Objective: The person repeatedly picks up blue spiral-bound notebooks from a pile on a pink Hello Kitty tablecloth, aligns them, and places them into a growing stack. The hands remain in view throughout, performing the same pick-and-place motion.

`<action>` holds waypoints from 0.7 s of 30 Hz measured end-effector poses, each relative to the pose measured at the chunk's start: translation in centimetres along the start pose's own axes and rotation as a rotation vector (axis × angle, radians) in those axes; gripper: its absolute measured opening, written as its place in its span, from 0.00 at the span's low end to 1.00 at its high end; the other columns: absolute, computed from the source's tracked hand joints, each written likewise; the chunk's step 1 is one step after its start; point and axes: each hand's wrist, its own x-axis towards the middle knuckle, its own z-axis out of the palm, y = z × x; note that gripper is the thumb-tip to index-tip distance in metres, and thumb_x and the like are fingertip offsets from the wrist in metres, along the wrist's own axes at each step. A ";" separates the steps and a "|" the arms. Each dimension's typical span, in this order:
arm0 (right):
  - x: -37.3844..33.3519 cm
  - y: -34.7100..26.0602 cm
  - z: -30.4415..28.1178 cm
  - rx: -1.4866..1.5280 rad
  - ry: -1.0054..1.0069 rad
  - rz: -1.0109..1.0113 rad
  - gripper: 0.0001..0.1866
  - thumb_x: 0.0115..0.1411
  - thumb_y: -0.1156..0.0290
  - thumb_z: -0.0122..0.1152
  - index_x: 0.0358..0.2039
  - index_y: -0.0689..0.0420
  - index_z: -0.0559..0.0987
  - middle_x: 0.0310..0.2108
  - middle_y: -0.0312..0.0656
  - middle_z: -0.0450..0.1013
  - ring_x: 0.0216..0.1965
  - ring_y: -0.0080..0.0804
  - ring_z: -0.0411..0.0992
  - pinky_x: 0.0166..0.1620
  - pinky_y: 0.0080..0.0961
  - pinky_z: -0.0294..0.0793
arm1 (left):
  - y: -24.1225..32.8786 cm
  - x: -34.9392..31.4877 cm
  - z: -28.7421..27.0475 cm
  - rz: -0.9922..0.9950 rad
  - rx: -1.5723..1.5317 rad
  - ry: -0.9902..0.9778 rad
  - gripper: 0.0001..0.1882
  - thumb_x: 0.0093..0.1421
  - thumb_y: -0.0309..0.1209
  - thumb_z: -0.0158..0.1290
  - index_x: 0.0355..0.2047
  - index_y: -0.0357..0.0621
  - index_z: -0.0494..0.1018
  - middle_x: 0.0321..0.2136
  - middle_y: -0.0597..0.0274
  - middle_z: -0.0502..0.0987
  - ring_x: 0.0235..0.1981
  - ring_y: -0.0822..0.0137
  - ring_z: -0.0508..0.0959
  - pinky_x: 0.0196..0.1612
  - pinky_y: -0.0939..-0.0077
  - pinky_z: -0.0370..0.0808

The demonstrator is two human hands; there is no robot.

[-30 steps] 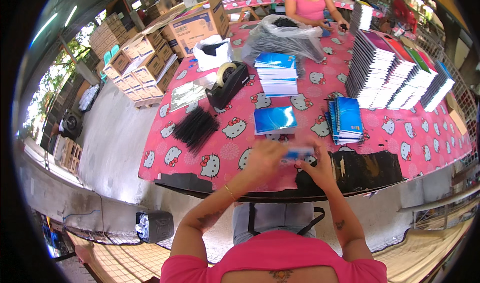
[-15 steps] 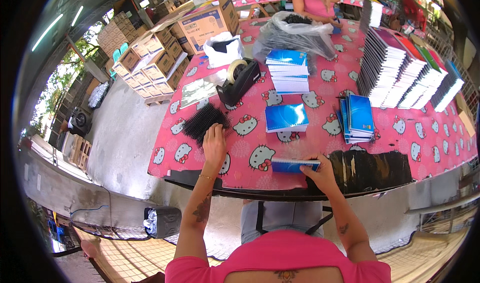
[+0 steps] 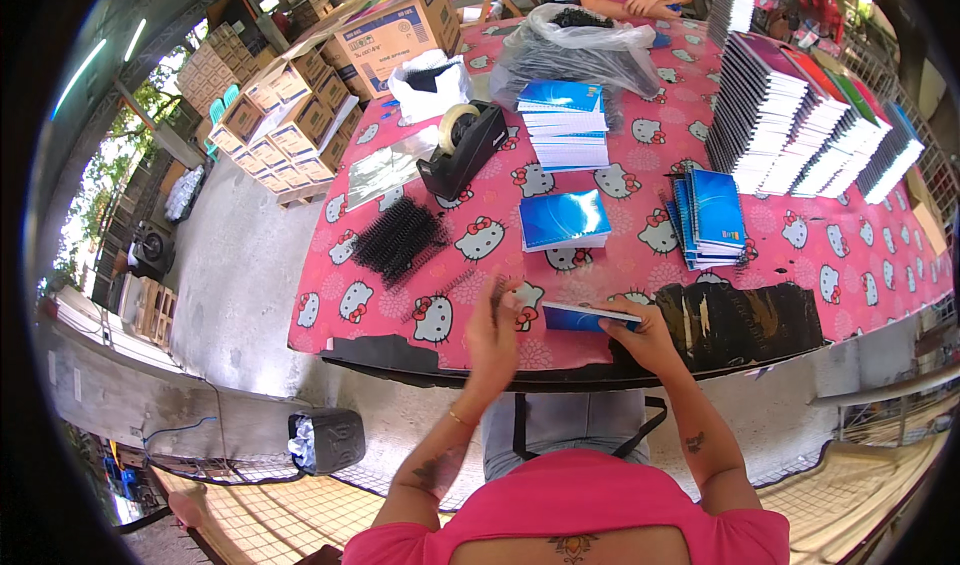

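Head view. Right hand (image 3: pixel 645 339): clamped on notebook (image 3: pixel 575 320), near worktop (image 3: pixel 635 265) edge. Left hand (image 3: pixel 491 337): beside it, blurred, grip cannot be told. Beyond notebook: low pile (image 3: pixel 565 220), then stack (image 3: pixel 566 135). Left: coils (image 3: pixel 398 242), tape dispenser (image 3: pixel 468 155). Right: leaning blue notebooks (image 3: pixel 715 210), tall stacks (image 3: pixel 758 115).
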 end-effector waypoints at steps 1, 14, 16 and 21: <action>-0.1 0.0 -0.1 0.010 0.006 0.017 0.14 0.60 0.81 0.63 0.48 0.60 0.82 0.34 0.31 0.74 0.35 0.15 0.68 0.40 0.16 0.67 | 0.5 0.8 -1.3 0.041 0.132 -0.052 0.23 0.72 0.32 0.45 0.63 0.33 0.63 0.46 0.52 0.76 0.44 0.65 0.74 0.47 0.70 0.71; 0.0 -0.1 0.3 -0.013 0.054 0.003 0.16 0.60 0.82 0.63 0.49 0.59 0.82 0.30 0.31 0.75 0.31 0.16 0.67 0.37 0.17 0.68 | -1.1 0.9 -2.5 0.532 0.479 -0.084 0.12 0.56 0.24 0.63 0.42 0.41 0.81 0.29 0.58 0.78 0.27 0.62 0.78 0.30 0.70 0.73; 0.2 0.1 0.4 -0.049 0.056 -0.025 0.16 0.60 0.82 0.63 0.49 0.59 0.82 0.30 0.32 0.76 0.31 0.16 0.67 0.36 0.17 0.68 | -0.7 0.9 -2.6 0.500 0.509 -0.099 0.13 0.56 0.24 0.63 0.43 0.40 0.81 0.29 0.57 0.79 0.28 0.62 0.79 0.30 0.72 0.74; 0.4 0.2 0.4 -0.079 0.039 -0.059 0.16 0.60 0.82 0.62 0.49 0.59 0.82 0.32 0.33 0.77 0.31 0.17 0.67 0.37 0.17 0.68 | -0.9 1.9 -2.9 0.426 0.445 -0.124 0.12 0.57 0.25 0.62 0.43 0.40 0.80 0.29 0.58 0.78 0.28 0.62 0.79 0.30 0.72 0.74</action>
